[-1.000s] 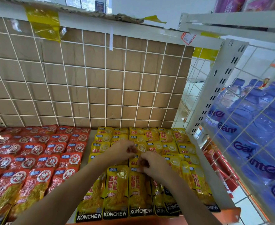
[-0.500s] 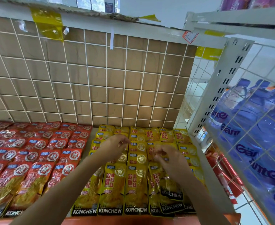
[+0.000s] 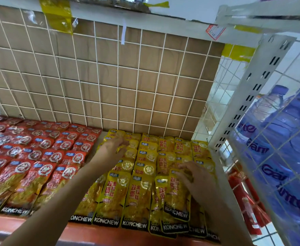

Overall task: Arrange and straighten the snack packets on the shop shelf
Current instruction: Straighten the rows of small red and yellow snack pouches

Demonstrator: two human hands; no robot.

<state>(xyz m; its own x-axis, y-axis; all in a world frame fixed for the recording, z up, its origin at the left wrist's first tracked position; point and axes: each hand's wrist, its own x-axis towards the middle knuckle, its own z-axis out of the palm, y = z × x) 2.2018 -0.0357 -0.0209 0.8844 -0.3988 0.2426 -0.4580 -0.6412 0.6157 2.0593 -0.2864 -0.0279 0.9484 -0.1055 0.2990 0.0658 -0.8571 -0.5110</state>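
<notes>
Far left of the shelf (image 3: 101,236): red packets (image 3: 39,157) laid flat in overlapping rows, reaching back to the cardboard-backed wire grid (image 3: 128,77). Touched by neither hand.

Next across, past a narrow bare strip: left hand (image 3: 112,148), reached to the back-left corner of the yellow packets (image 3: 143,167). Fingers bent down onto a rear packet, blurred; cannot tell whether pinching or only pressing.

Middle: yellow block in columns, front row printed KONCHEW, lower ends lying at the orange lip. Left and middle columns fairly square.

Right of middle: one front packet (image 3: 176,197) riding on top of its neighbours, skewed, lower end short of the row line. Right hand (image 3: 195,178) over its upper end, fingers loosely spread and touching; cannot tell whether gripping. Judged to be the step in hand: squaring this right-hand part of the block.

Risks from here, as a guess:
- Glossy film on glossy film, so liable to slip.
- Too hard a pull toward the lip, and likely to send front packets over the edge.
- Too broad a sweep at the back, and likely to ruffle rows already straight.
- Crowding rightward, and apt to wedge packets against the white side rim (image 3: 218,164).

Far right: white slotted upright (image 3: 252,89), water bottles (image 3: 278,139) beyond it, well apart from the work.
</notes>
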